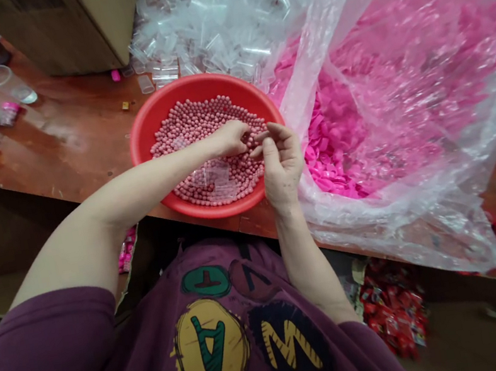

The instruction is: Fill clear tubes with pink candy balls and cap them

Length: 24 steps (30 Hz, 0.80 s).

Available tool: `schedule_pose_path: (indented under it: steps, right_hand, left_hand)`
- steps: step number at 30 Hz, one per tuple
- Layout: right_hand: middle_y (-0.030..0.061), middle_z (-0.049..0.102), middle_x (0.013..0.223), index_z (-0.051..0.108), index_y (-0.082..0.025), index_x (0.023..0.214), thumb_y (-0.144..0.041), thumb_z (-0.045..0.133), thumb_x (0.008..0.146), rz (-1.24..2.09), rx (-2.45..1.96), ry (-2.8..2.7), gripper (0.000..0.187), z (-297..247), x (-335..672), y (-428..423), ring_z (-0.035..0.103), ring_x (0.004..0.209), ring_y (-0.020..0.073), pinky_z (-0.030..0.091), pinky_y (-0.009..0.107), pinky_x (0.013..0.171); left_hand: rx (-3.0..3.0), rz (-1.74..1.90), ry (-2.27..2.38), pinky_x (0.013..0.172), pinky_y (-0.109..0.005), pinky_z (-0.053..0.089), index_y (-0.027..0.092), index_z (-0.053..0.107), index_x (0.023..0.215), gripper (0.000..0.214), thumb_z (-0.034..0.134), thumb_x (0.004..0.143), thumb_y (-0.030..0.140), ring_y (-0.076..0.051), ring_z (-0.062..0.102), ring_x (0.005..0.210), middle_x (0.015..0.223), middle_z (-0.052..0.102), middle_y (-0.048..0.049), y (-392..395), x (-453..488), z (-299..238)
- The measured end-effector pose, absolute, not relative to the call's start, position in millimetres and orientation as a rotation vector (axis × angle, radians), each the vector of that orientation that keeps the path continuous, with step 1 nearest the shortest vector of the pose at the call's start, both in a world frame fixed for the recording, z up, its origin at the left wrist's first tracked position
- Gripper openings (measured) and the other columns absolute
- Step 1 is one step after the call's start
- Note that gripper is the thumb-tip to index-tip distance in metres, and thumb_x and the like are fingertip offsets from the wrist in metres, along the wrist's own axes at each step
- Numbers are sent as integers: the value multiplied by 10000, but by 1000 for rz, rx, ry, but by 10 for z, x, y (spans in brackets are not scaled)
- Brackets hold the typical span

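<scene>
Purple shirt nearest, pink beads lie beneath the left hand.

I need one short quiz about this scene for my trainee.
1. True or false: only small round pink beads lie in the round red plastic basin.
2. Multiple choice: what lies right of the basin? A) brown cardboard box; B) transparent plastic bag; C) clear plastic cup.
3. Fill in: of the left hand and right hand, the ___ is nearer the bag.
Key: 1 false, transparent plastic pieces lie there too; 2 B; 3 right hand.
</scene>
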State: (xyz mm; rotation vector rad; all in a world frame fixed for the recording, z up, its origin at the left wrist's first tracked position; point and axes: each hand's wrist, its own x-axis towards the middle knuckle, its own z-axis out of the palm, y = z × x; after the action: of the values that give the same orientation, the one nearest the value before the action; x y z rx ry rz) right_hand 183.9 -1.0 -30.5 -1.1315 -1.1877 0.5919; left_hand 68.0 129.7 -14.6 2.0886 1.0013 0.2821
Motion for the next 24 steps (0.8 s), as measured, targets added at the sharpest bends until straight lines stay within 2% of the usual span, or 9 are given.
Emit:
schedule_pose_path:
  steps: [3, 6, 10, 14, 18, 20, 24]
  right_hand:
    - [56, 698, 1219, 549, -350, 1381, -553, 447, 1137, 535, -1204, -1132, 333, -304, 1849, -1, 702, 824, 185, 678, 427, 821]
    - [47, 683, 1203, 553, -340, 1356, -516, 482, 1109, 562, -1178, -1108, 311, -300, 1861, 4, 673, 798, 178, 646, 412, 793]
    - [57, 688, 1255, 584, -339, 1364, -434, 508, 1098, 610, -1195, -1216, 293, -237, 1885, -3, 637, 808, 184, 643, 415, 800]
    - [60, 647, 1382, 625, -361, 1434, -298, 548, 1040, 700, -1178, -1498, 407, -105, 1900, 1, 654, 889, 194, 667, 460, 892]
    - [57, 657, 1272, 709, -333, 1378, -208, 622, 968, 785, -1099, -1749, 437, 31, 1900, 2, 686, 964, 221, 670, 488, 942]
    - [52, 689, 1202, 738, -323, 1305, -212, 644, 968, 851, -1115, -1797, 367, 70, 1896, -10, 701, 991, 238, 672, 480, 941]
    - [14, 739, 1087, 696, -313, 1193, -287, 666, 993, 1000, -1122, -1734, 204, 60, 1877, -18, 729, 947, 216, 669, 416, 875]
  left_hand:
    - [1910, 401, 964, 759, -236, 517, 149, 742, 928, 135, 735, 821, 68, -141, 689, 803, 878, 756, -10, 1218, 533, -14]
    - [1482, 548, 918, 783, -269, 555, 170, 772, 1058, 208, 722, 877, 81, -138, 690, 850, 1010, 768, -52, 1002, 286, 189]
    - [1009, 639, 874, 828, -313, 624, 184, 784, 1054, 139, 711, 948, 130, -174, 730, 967, 1115, 790, -90, 593, 34, 343]
    - [841, 733, 860, 862, -298, 645, 169, 788, 1114, 179, 678, 978, 133, -186, 757, 1064, 1227, 808, -100, 282, -30, 322]
    - [777, 779, 851, 786, -277, 642, 158, 779, 1186, 255, 616, 994, 118, -204, 762, 1105, 1284, 801, -115, 143, -32, 275]
    - [808, 794, 884, 771, -268, 629, 161, 773, 1233, 312, 586, 989, 106, -203, 764, 1092, 1260, 803, -112, 118, -47, 264]
    - [878, 812, 957, 710, -259, 582, 169, 768, 1254, 357, 558, 972, 105, -201, 760, 1047, 1229, 792, -106, 107, -90, 240]
